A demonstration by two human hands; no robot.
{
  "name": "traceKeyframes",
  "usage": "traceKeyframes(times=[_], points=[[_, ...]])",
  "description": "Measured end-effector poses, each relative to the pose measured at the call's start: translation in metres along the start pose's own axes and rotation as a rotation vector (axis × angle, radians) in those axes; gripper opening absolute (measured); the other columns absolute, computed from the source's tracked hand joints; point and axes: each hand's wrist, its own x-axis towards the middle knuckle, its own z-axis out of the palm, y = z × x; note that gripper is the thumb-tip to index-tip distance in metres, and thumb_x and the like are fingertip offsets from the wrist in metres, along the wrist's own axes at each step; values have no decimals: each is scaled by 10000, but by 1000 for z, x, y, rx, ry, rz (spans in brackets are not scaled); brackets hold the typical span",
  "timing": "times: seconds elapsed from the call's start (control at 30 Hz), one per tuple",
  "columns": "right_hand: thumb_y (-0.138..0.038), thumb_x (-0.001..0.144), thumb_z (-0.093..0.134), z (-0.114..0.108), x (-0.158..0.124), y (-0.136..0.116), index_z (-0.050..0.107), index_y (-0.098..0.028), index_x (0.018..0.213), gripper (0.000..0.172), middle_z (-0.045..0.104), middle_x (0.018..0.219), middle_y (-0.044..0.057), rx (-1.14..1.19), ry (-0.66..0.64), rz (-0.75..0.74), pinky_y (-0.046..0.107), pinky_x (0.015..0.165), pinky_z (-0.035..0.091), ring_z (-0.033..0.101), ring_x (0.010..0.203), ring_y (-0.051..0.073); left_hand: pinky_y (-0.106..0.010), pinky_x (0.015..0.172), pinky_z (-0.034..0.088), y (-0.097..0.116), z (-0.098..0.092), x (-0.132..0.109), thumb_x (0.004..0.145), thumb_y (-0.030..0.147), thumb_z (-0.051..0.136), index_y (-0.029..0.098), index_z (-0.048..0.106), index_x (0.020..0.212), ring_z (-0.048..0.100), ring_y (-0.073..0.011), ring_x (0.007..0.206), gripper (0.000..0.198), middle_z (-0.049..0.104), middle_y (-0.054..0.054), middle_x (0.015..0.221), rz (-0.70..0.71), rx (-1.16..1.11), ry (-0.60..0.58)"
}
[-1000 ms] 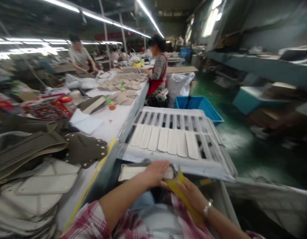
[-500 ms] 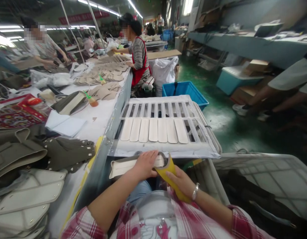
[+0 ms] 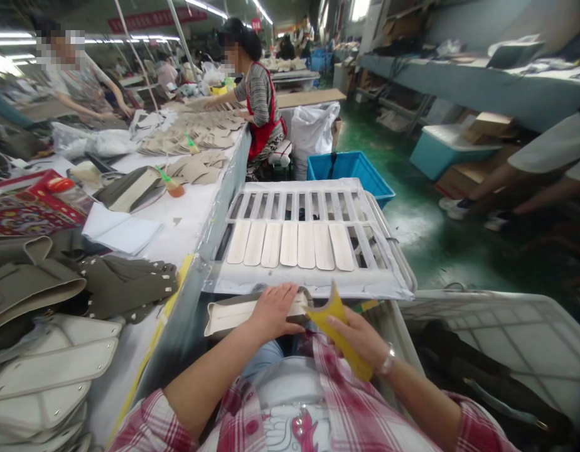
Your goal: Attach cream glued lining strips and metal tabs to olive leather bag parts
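Close-up of two bare hands at a workstation, seen from the wearer's head, near to far. The person's plaid-sleeved shirt (image 3: 351,376) fills the lower edge. The left hand (image 3: 271,312) lies flat with its fingers spread, pressing on a long, cream, strip-shaped piece with a darker rim (image 3: 233,318). The right hand (image 3: 356,336), with a silver bracelet (image 3: 386,360) at the wrist, has its fingers closed on a curved, bright yellow strip (image 3: 339,333) (material not certain; it may be card or plastic), whose upper tip stands just beside the cream piece. A dark curved loop (image 3: 305,294) shows at the cream piece's far end, too hidden to identify.

Just beyond the hands lies a white slatted rack (image 3: 313,185) bearing a row of seven cream, round-ended strips (image 3: 290,243), set side by side. To the left, a white-topped workbench (image 3: 186,226) carries stacked olive studded panels (image 3: 125,285), pale quilted panels (image 3: 49,361), a glue bottle with a green nozzle (image 3: 174,188) and tan cut pieces (image 3: 196,169).

Farther on stand a co-worker in a red apron (image 3: 259,94), working at the bench, a white sack (image 3: 313,129) and a blue plastic crate (image 3: 351,166). A white wire basket (image 3: 497,307) sits at the lower right.
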Motion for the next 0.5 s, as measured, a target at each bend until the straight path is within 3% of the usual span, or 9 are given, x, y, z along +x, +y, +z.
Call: traceKeyframes(times=[0.13,0.2,0.37,0.5], points=[[-329,673,710,2,11,-23,515,-173,779,271,475,586,-51,386,178,-280,242,561,458,463,533,77,-446,1038,256,4,2,-5,667,538,673,160,341,1347,347,-283,1273,846,373,-141,1400,16,61,41],[-318,644,729,18,29,-32,531,-186,824,299,441,605,-61,512,243,-360,232,524,433,418,518,67,-447,1026,274,4,1,-6,668,526,681,169,354,1339,358,-282,1265,827,383,-131,1395,21,68,55],[-484,712,636,51,66,-32,510,-201,891,358,394,578,-60,444,359,-440,215,381,263,292,429,54,-443,995,310,-1,1,-7,633,553,696,176,384,1315,393,-290,1232,840,423,-132,1363,45,14,76],[-554,761,547,54,79,-24,454,-234,952,384,356,574,-60,304,394,-367,230,398,279,280,449,76,-443,982,306,-5,3,-4,618,560,701,182,385,1318,410,-301,1207,856,430,-135,1352,52,-30,77]])
